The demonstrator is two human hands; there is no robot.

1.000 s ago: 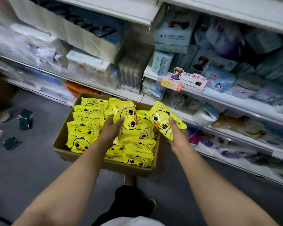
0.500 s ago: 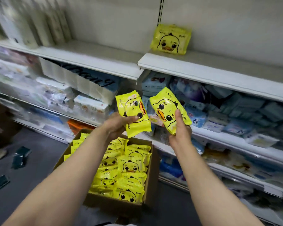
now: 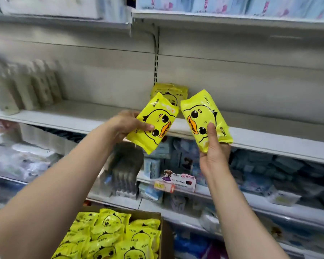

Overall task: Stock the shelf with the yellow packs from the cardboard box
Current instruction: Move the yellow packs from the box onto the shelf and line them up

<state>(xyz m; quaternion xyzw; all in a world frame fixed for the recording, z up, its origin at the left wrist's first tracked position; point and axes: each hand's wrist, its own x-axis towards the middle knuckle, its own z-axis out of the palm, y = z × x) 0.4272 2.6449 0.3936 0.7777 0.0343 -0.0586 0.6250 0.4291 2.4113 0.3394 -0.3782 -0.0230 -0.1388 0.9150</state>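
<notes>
Left hand [image 3: 126, 126]: fingers curled round the lower left edge of a yellow pack [image 3: 153, 123], thumb pressed across its front; the pack is tilted, duck face turned sideways.
Right hand [image 3: 213, 152]: pinching the bottom end of a second yellow pack [image 3: 206, 118] — thumb up the front, fingers hidden behind it.
Where the packs are: both held in the air just in front of the shelf [image 3: 269, 142], near each other at their top corners; I cannot tell whether they touch.
Already stocked: one yellow pack on the shelf [image 3: 169, 91] stands upright against the back panel, partly hidden behind the held ones.
Supply: the cardboard box [image 3: 165, 238] below is full of the same packs, so most of the task seems left.
Handling: glossy film wrapper, likely slippery; the packs look soft and light, bending a little under the thumbs — not fragile by the look of them.
Best hold: across the short end or the flat sides, thumb on the front, so each pack can be stood on its bottom edge beside the one stocked.
</notes>
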